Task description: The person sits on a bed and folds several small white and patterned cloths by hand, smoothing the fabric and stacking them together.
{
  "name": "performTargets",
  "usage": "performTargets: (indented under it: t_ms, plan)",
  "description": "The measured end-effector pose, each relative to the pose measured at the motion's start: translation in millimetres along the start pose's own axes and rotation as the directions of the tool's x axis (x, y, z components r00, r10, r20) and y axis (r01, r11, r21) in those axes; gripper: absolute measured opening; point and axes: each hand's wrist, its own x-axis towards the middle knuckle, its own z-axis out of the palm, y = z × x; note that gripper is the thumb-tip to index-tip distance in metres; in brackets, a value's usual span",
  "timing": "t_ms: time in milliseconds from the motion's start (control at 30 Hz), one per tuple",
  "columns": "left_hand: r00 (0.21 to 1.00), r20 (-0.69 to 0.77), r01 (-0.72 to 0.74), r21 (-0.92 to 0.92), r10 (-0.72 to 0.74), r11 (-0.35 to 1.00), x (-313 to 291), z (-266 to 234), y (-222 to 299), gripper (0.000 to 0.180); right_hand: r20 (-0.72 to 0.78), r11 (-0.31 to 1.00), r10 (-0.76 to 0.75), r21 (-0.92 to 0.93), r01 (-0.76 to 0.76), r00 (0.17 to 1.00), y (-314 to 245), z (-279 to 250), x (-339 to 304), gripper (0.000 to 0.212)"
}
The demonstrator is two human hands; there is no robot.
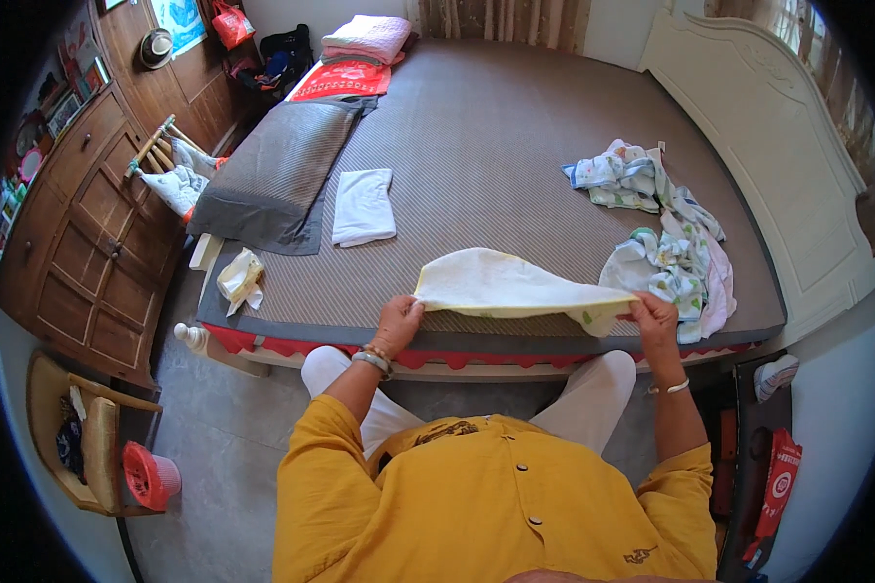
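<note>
A white cloth with yellow edging (506, 282) is stretched sideways over the near edge of the bed. My left hand (399, 325) is closed on its left corner, and my right hand (654, 319) pinches the right corner. Between the hands the near edge runs almost straight, while the far part bulges onto the mattress; a small flap hangs by the right hand. Just beyond my right hand lies a crumpled heap of printed cloths (676, 243), white with green, blue and pink. Farther off to the left, a folded white cloth (364, 208) rests flat on the bed.
The bed (476, 146) has a grey-brown striped mat and a carved cream headboard (749, 97) on the right. A tissue pack (241, 280) sits at its near left corner. A wooden cabinet (87, 233), an armchair (92, 437) and a red-lined bin (153, 475) stand left.
</note>
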Motion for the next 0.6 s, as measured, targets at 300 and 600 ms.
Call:
performTargets:
  t_ms: [300, 600]
  plan:
    - [0.974, -0.047, 0.157, -0.570, -0.223, 0.807, 113.8, -35.2, 81.2, 0.011, -0.005, 0.953, -0.004, -0.302, 0.002, 1.000, 49.7, -27.0, 139.2, 0.026]
    - [0.946, -0.323, -0.221, -0.601, 0.020, 0.768, 112.3, -73.4, 122.4, 0.016, -0.158, 0.902, -0.350, -0.323, 0.286, 0.923, 15.4, -5.8, 136.5, 0.018]
